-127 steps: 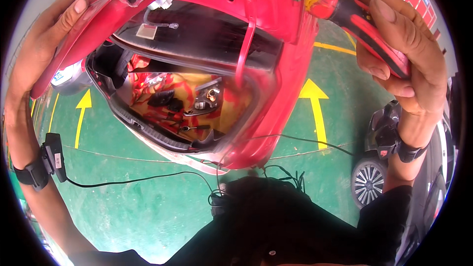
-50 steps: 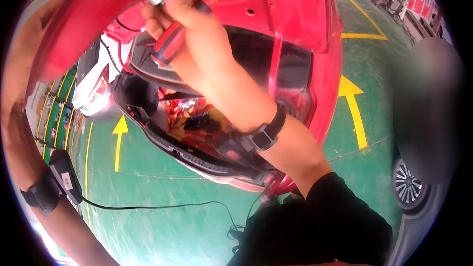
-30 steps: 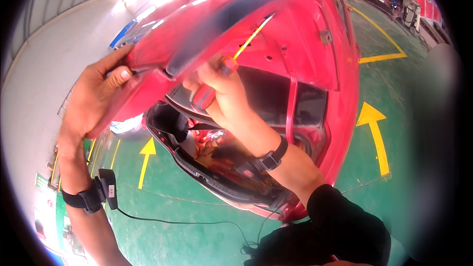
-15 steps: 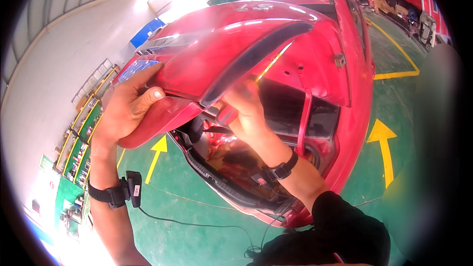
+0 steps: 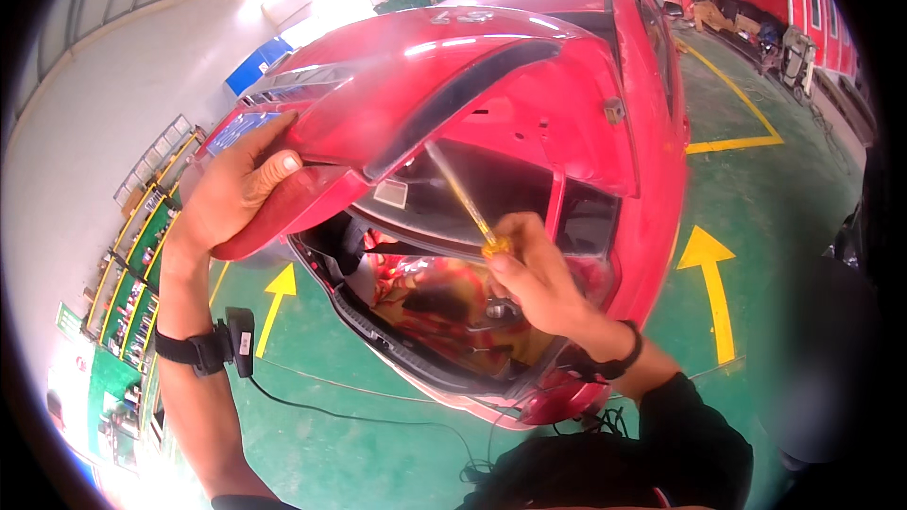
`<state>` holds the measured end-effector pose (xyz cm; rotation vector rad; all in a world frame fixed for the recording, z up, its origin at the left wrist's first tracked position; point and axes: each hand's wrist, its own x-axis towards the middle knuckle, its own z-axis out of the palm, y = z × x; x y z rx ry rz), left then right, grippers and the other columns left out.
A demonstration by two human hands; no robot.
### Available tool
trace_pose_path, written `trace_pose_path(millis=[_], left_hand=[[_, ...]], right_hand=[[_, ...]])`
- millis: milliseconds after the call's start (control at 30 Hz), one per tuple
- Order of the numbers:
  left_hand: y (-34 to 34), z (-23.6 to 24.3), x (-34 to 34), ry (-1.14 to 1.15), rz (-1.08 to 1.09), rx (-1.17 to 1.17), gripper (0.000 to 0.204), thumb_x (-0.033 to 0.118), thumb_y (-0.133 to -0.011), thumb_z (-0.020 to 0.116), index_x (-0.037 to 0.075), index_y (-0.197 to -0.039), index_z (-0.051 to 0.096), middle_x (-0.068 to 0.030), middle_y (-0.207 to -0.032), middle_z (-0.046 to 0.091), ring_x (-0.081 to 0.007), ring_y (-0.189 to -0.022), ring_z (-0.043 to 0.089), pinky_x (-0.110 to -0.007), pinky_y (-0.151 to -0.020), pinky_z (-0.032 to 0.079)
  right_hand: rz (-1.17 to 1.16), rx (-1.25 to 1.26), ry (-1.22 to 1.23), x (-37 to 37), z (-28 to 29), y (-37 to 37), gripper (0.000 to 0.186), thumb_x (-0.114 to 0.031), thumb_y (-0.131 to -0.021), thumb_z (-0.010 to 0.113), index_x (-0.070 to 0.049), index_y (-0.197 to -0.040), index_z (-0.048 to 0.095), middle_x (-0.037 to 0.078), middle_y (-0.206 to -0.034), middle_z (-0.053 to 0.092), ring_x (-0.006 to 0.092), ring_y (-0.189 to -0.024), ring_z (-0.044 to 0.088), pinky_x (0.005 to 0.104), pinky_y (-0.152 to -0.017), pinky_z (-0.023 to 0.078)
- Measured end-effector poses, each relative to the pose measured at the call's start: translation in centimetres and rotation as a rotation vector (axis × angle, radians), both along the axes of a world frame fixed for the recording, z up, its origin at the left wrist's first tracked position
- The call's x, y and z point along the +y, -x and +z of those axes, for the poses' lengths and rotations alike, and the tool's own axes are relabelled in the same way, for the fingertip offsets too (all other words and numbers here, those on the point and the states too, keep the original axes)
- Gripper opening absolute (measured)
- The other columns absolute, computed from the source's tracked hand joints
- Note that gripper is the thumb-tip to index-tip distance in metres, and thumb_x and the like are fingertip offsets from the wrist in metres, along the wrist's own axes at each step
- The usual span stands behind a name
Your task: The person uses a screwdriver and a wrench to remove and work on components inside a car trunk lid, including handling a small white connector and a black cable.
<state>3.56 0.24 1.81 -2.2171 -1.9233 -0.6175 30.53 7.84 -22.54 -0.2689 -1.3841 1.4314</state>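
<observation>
The red trunk lid (image 5: 378,90) of a car stands raised in front of me. My left hand (image 5: 231,184) clasps its left end, beside the blue licence plate (image 5: 244,130), with the thumb on the red surface. A slim screwdriver (image 5: 465,196) with a yellow handle end is in my right hand (image 5: 536,274), out over the open trunk. Its tip points up and left, near the dark strip (image 5: 463,99) along the lid's edge. Whether the tip touches anything, I cannot tell. Below lies the trunk (image 5: 453,307), with red and yellow cloth-like material inside.
A cable (image 5: 359,413) runs from the device on my left wrist. Shelves (image 5: 142,269) with small items line the left wall. Yellow arrows (image 5: 709,288) mark the green floor. Assorted gear (image 5: 756,28) stands at the far right.
My right hand has come down and right, away from the lid's edge. The screwdriver now points up-left instead of up-right. My left hand keeps its hold; the whole view has shifted slightly.
</observation>
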Motion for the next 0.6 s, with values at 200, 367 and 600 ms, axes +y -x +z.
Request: trace_pose_path(millis=[200, 367, 600], left_hand=[[0.4, -0.3, -0.2, 0.010, -0.037, -0.021, 0.067, 0.046, -0.095, 0.061, -0.003, -0.140, 0.048, -0.0187, -0.127, 0.063, -0.0237, -0.115, 0.061, -0.032, -0.100, 0.044], [-0.5, 0.2, -0.3, -0.008, -0.054, -0.013, 0.064, 0.042, -0.096, 0.060, -0.004, -0.139, 0.049, -0.0212, -0.128, 0.062, -0.0260, -0.117, 0.059, -0.033, -0.102, 0.043], [-0.5, 0.1, -0.1, -0.015, -0.103, 0.009, 0.064, 0.041, -0.097, 0.059, -0.006, -0.138, 0.049, -0.0235, -0.129, 0.060, -0.0276, -0.120, 0.057, -0.035, -0.104, 0.042]], right_hand=[[-0.256, -0.391, -0.379, -3.0, 4.5, -8.5, 0.030, -0.012, -0.096, 0.063, -0.001, -0.118, 0.046, 0.014, -0.091, 0.062, 0.0234, -0.071, 0.063, 0.0312, -0.064, 0.049], [-0.463, -0.509, -0.596, -4.6, 7.9, -10.8, 0.030, -0.008, -0.093, 0.066, 0.001, -0.118, 0.050, 0.017, -0.090, 0.064, 0.0337, -0.076, 0.065, 0.0385, -0.066, 0.051], [-0.551, -0.666, -0.730, -5.2, 11.1, -11.5, 0.024, -0.008, -0.091, 0.065, 0.000, -0.110, 0.053, 0.019, -0.087, 0.065, 0.0386, -0.074, 0.065, 0.0422, -0.061, 0.050]])
